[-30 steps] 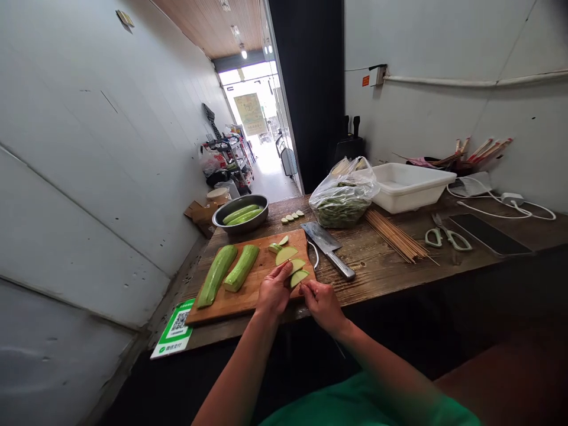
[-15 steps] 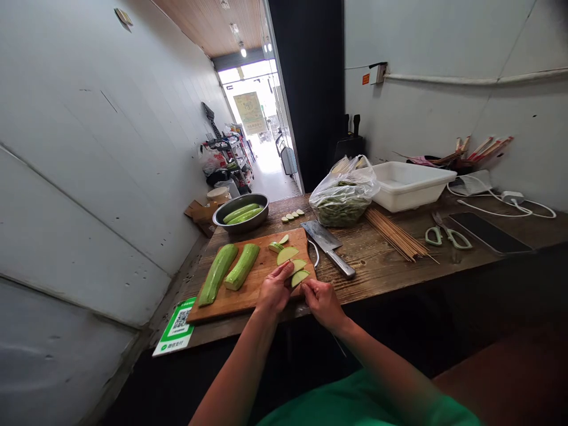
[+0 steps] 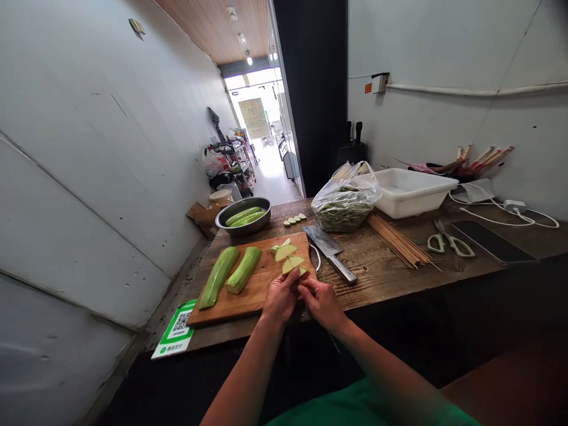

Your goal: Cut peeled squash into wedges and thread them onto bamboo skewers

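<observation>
Over the right part of the wooden cutting board [image 3: 258, 300], my left hand [image 3: 280, 299] pinches the lowest of several half-round zucchini slices [image 3: 293, 264] threaded in a row on a thin skewer [image 3: 333, 342]. Close beside it, my right hand [image 3: 323, 303] has its fingers closed around the skewer just below that slice; the free end sticks out below the hand. Behind the threaded slices, a few cut pieces lie partly hidden on the board. Two large zucchini pieces, a longer one [image 3: 220, 277] and a shorter one [image 3: 244, 270], rest on its left side.
A cleaver [image 3: 331, 253] lies right of the board. Behind are a metal bowl [image 3: 222, 223] of zucchini, small slices [image 3: 294, 220], a bag of green vegetables [image 3: 344, 207] and a white tub [image 3: 412, 198]. Bamboo skewers [image 3: 394, 241], scissors [image 3: 450, 241] and a phone [image 3: 492, 241] lie rightward.
My left fingers have moved down from the middle slice to the lowest one, which they now partly cover. The upper slices stand farther apart from it. The view has shifted slightly.
</observation>
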`<action>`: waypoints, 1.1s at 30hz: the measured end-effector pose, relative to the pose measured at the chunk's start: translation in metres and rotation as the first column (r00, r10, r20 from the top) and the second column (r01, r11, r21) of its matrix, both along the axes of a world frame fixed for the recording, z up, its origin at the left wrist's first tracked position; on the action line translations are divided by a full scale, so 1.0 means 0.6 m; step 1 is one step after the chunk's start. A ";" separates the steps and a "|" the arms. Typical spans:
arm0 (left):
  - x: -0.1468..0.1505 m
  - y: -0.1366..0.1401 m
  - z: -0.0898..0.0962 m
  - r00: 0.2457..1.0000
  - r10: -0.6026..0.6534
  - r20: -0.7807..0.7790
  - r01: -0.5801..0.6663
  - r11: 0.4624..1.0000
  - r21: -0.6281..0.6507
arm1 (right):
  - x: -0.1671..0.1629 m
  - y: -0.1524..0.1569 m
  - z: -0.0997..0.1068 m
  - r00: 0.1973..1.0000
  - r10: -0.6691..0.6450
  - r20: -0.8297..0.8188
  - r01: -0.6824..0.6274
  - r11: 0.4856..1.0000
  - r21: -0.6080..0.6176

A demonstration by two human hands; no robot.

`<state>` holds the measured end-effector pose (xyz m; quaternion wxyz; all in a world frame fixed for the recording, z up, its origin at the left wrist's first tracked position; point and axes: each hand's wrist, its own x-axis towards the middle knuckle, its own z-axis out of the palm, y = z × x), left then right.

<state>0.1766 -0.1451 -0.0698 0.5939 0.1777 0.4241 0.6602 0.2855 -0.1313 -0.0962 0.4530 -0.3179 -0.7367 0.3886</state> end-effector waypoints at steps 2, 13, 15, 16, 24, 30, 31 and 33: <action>-0.002 0.000 0.003 1.000 0.018 0.013 -0.017 0.999 -0.028 | 0.003 -0.005 0.000 1.000 0.002 0.012 -0.002 1.000 0.016; -0.002 0.004 0.001 0.997 0.052 0.051 -0.050 0.998 -0.044 | 0.000 -0.009 0.000 1.000 -0.019 -0.011 0.020 0.999 0.030; -0.004 0.005 0.001 0.997 0.052 0.049 -0.049 0.997 -0.058 | 0.000 -0.009 -0.001 1.000 -0.022 -0.006 0.023 0.999 0.030; -0.005 0.005 0.002 0.997 0.053 0.048 -0.050 0.996 -0.070 | 0.000 -0.009 -0.002 1.000 -0.025 -0.004 0.025 0.999 0.032; -0.008 0.008 0.000 0.999 0.027 0.021 -0.024 0.992 -0.124 | -0.004 -0.006 -0.006 0.999 -0.040 0.009 0.039 0.998 0.044; 0.002 0.007 -0.015 1.000 0.023 -0.005 -0.023 0.998 -0.057 | -0.007 0.002 -0.009 0.997 -0.070 0.036 0.068 0.997 0.042; 0.003 0.006 -0.013 1.000 0.017 -0.012 -0.017 0.998 -0.055 | -0.006 0.003 -0.009 0.997 -0.071 0.034 0.070 0.997 0.043; 0.003 0.005 -0.006 0.999 0.021 -0.032 -0.022 0.999 -0.041 | -0.003 0.004 -0.009 0.997 -0.077 0.025 0.075 0.996 0.046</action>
